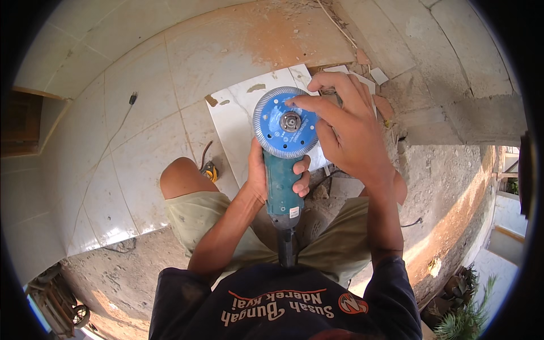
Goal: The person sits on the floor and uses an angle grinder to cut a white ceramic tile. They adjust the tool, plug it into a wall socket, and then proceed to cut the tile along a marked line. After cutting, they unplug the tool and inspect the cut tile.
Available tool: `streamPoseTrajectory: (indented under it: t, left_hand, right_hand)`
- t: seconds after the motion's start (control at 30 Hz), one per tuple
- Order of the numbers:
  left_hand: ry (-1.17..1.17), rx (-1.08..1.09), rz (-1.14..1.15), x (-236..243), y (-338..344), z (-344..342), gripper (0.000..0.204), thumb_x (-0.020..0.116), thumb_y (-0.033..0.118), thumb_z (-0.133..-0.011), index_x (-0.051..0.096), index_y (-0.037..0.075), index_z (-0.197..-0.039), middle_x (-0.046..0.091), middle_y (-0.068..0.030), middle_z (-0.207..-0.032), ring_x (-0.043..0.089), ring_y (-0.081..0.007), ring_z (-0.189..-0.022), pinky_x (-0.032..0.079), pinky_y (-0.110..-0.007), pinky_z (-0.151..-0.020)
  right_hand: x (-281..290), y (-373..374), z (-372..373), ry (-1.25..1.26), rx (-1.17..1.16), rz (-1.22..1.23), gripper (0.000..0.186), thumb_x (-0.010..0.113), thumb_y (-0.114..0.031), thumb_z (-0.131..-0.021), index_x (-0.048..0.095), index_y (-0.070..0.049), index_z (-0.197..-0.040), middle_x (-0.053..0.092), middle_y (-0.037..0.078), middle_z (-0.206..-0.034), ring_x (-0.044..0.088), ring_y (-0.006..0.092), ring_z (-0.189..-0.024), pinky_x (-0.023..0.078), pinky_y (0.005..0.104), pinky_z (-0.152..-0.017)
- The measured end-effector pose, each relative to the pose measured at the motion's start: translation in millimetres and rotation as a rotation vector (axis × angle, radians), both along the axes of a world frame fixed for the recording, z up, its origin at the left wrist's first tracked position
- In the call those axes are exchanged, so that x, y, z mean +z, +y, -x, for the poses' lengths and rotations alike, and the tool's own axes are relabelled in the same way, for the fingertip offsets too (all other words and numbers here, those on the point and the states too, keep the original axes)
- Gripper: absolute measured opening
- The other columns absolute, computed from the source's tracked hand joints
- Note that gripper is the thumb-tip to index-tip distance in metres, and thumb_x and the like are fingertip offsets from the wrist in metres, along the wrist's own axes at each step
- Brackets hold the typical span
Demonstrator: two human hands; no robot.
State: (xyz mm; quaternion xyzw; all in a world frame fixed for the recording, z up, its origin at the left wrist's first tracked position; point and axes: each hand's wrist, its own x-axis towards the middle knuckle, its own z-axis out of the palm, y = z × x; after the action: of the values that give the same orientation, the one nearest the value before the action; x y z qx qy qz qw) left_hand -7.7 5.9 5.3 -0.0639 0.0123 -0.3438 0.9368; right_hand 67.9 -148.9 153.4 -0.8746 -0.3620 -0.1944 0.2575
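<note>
A teal angle grinder [283,184] stands upright in front of me, its handle end toward my body. My left hand [258,173] is wrapped round its body, with fingertips showing on the right side. A blue cutting disc [271,126] with a silvery ridged rim faces up at the grinder's head, and a metal nut [290,122] sits at its centre. My right hand [357,133] is over the disc's right side. Its index fingertip rests on or just above the blue face, and its thumb is by the right rim. Its fingers are apart, with nothing visible between them.
A white marbled tile [232,122] lies beyond the grinder, with broken tile pieces [379,75] to its right. A yellow and black tool [209,171] lies by my left knee. A black plug [133,98] and its cable stretch across the left floor. Rough concrete [436,187] is on the right.
</note>
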Motion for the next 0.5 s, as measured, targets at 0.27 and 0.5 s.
streamPoseTrajectory:
  t: [0.27, 0.5]
  left_hand:
    - [0.009, -0.011, -0.037, 4, 1, 0, 0.089, 0.032, 0.086, -0.093, 0.060, 0.010, -0.130, 0.060, -0.0108, -0.088, 0.063, -0.0355, -0.064, 0.052, -0.051, -0.063]
    - [-0.011, -0.013, -0.076, 3, 2, 0, 0.087, 0.035, 0.090, -0.091, 0.060, 0.018, -0.133, 0.059, -0.0087, -0.086, 0.061, -0.0344, -0.063, 0.051, -0.050, -0.062]
  right_hand:
    - [6, -10, 1, 0.121, 0.007, 0.045, 0.026, 0.076, -0.010, -0.077, 0.077, -0.012, -0.103, 0.061, 0.006, -0.118, 0.059, 0.0304, -0.114, 0.044, 0.0459, -0.101]
    - [1, -3, 2, 0.109, 0.088, 0.053, 0.029, 0.086, -0.027, -0.080, 0.078, -0.012, -0.104, 0.061, 0.006, -0.119, 0.058, 0.0299, -0.117, 0.041, 0.0453, -0.106]
